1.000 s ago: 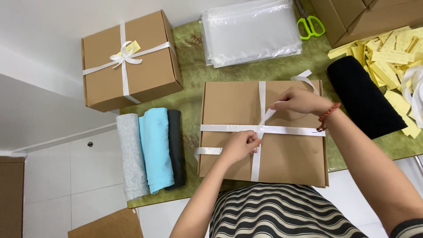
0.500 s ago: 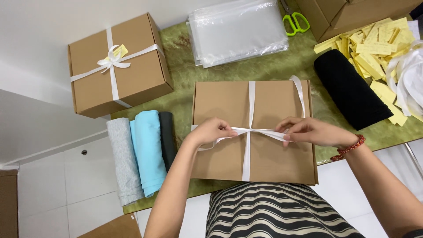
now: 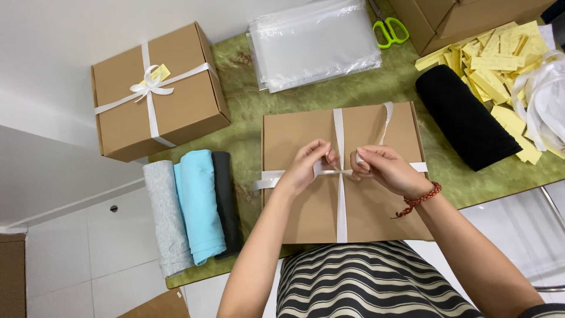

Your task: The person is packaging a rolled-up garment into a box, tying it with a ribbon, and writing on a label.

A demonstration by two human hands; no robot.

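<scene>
- At the bottom of the frame, a striped black-and-cream top (image 3: 376,282) is showing, with both forearms reaching up from it.
- At the centre, the left hand (image 3: 309,168) is pinching the white ribbon (image 3: 340,200) where its two bands are crossing, fingers closed on it.
- Just beside it, the right hand (image 3: 382,171), wearing a red bead bracelet (image 3: 419,199), is gripping the same ribbon at the crossing, fingers curled shut; a loose tail is trailing toward the upper right of the box.
- The ribbon is lying over a flat brown cardboard box (image 3: 306,218) sitting mid-frame on the green bench (image 3: 241,118). Judging by looks, the ribbon is thin, soft and slippery, best held close to the crossing; the box seems stiff and light, best steadied by its edges.
- To the left of the box, three rolled cloths (image 3: 194,206) in grey, light blue and black are lying side by side.
- At the right, a black roll (image 3: 465,121) is lying beside yellow paper tags (image 3: 488,70) and loose white ribbon.
- In the upper left, a tied brown box (image 3: 156,91) is sitting with a bow.
- At the top, clear plastic bags (image 3: 315,41) and green-handled scissors (image 3: 389,30) are lying.
</scene>
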